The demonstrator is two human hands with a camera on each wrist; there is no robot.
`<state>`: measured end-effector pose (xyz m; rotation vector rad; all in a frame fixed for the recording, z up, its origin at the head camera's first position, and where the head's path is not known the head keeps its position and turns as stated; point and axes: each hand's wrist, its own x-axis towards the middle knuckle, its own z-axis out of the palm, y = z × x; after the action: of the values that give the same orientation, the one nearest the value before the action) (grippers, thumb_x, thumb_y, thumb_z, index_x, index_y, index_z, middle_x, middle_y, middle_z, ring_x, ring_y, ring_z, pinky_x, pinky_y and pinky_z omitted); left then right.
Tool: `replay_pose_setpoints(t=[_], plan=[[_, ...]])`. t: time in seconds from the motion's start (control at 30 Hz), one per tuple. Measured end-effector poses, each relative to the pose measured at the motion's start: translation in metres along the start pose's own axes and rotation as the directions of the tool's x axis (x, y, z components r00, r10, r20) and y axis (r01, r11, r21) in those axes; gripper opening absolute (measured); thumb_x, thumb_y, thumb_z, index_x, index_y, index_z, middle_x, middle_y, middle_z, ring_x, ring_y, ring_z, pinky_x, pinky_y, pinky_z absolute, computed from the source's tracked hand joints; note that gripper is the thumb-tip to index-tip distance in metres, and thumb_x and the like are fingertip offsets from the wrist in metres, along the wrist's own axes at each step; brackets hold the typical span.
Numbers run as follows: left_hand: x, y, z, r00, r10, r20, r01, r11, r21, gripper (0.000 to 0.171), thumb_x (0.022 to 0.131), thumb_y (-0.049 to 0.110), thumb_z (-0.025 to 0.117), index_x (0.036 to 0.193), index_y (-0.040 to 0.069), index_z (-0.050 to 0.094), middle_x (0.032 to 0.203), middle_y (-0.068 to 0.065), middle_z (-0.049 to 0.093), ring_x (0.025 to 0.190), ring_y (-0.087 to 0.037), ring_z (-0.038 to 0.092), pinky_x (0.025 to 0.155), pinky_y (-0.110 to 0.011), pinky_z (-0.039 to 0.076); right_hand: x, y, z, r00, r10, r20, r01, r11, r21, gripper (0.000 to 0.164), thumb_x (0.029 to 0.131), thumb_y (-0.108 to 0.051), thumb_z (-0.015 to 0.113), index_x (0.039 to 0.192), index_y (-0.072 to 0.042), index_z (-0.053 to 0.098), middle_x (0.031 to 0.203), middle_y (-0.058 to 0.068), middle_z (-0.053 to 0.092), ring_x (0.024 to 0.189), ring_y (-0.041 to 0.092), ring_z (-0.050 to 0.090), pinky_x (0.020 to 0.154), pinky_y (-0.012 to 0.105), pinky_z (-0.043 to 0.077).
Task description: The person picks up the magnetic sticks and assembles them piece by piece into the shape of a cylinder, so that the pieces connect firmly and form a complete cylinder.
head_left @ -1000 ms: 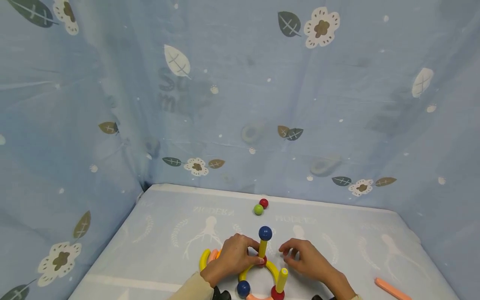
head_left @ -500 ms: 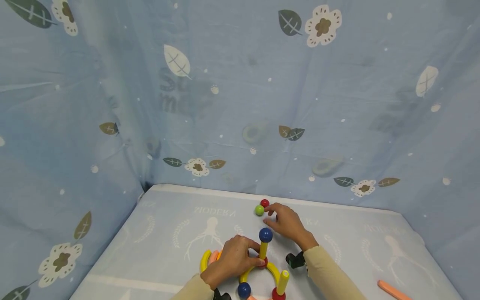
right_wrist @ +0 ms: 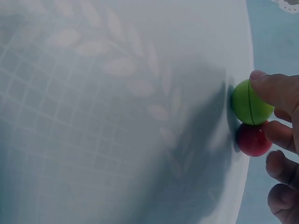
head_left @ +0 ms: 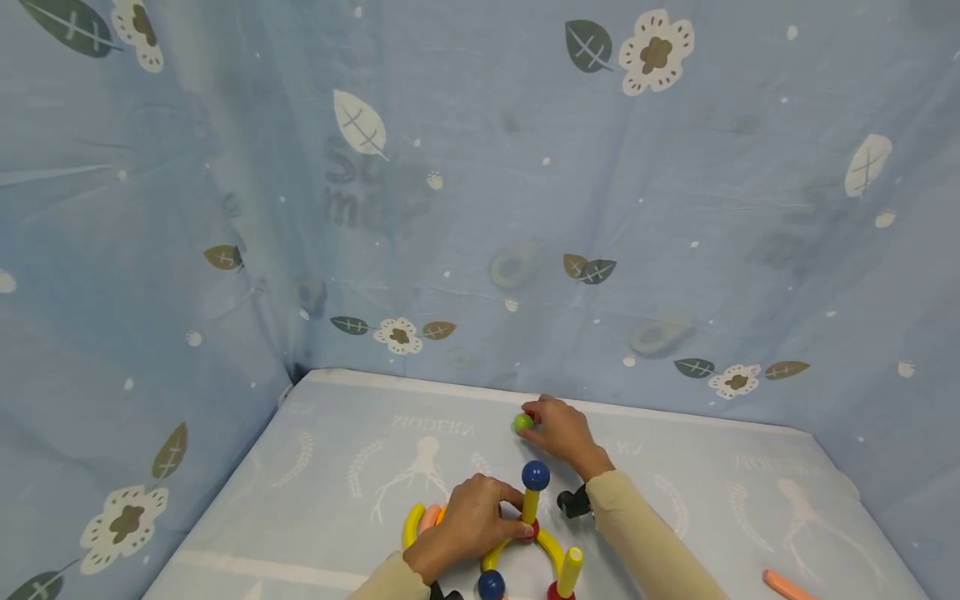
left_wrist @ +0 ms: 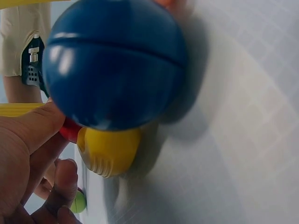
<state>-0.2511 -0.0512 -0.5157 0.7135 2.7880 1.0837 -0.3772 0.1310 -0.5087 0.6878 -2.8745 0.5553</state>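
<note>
i count two hands [head_left: 480, 512], two blue balls [head_left: 536, 476], three red balls [right_wrist: 254, 141], one green ball [head_left: 522, 423], two upright yellow sticks [head_left: 570, 572], three yellow curves [head_left: 412, 525] lower center, plus one salmon stick [head_left: 787, 586] lower right lol

My right grip [head_left: 562, 430], a second ago well apart from the green ball [head_left: 522, 423], is now pinching it and hiding the red ball [right_wrist: 253, 141] from head view.

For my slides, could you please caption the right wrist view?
Right hand touching a green ball, red ball beside it.
</note>
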Motion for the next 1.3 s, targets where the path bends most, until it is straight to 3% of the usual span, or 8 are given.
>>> replay_pose_setpoints(t=[0.23,0.47,0.73,1.03,1.3], plan=[[-0.001,0.001,0.0,1.0,-0.016,0.008,0.016,1.0,-0.006,0.024,0.077,0.04,0.084,0.094,0.022,0.079,0.081,0.024,0.068,0.061,0.004,0.05,0.059,-0.021,0.041,-0.003,0.001,0.008,0.999,-0.043,-0.028,0.041,0.997,-0.067,0.035,0.078,-0.034,0.084,0.106,-0.016,0.074,0.089,-0.006,0.057,0.076,0.01,0.057,0.07,0.032,0.05],[0.001,0.004,0.001,1.0,-0.003,0.009,0.003,1.0,-0.015,0.023,0.077,0.038,0.084,0.093,0.022,0.08,0.08,0.023,0.068,0.061,0.004,0.051,0.058,-0.021,0.041,-0.011,-0.001,0.005,0.999,-0.016,-0.036,0.015,1.0,-0.024,0.034,0.075,-0.033,0.086,0.101,-0.016,0.073,0.09,-0.006,0.068,0.079,0.014,0.061,0.073,0.036,0.053],[0.001,0.002,0.001,1.0,0.002,0.0,-0.002,1.0,0.001,0.022,0.077,0.038,0.084,0.092,0.024,0.08,0.081,0.025,0.067,0.063,0.005,0.051,0.059,-0.021,0.041,-0.028,-0.003,0.001,0.997,-0.025,-0.075,0.027,0.999,0.02,0.036,0.074,-0.031,0.088,0.102,-0.014,0.075,0.091,-0.006,0.068,0.08,0.013,0.061,0.074,0.036,0.052],[-0.001,0.001,0.001,1.0,0.018,-0.007,-0.018,1.0,0.004,0.022,0.078,0.04,0.083,0.093,0.024,0.08,0.081,0.026,0.067,0.062,0.005,0.05,0.058,-0.021,0.041,-0.052,-0.01,-0.022,0.987,-0.079,-0.142,0.088,0.994,0.06,0.037,0.074,-0.028,0.088,0.106,-0.014,0.075,0.094,-0.006,0.068,0.084,0.02,0.065,0.071,0.036,0.053],[-0.001,0.0,0.002,0.999,0.03,-0.017,-0.03,1.0,0.005,0.019,0.077,0.04,0.083,0.09,0.027,0.08,0.081,0.026,0.067,0.061,0.005,0.051,0.057,-0.021,0.041,-0.077,-0.023,-0.053,0.976,-0.128,-0.179,0.135,0.991,0.027,0.035,0.073,-0.03,0.088,0.103,-0.019,0.075,0.095,-0.01,0.067,0.079,0.009,0.062,0.063,0.025,0.05]])
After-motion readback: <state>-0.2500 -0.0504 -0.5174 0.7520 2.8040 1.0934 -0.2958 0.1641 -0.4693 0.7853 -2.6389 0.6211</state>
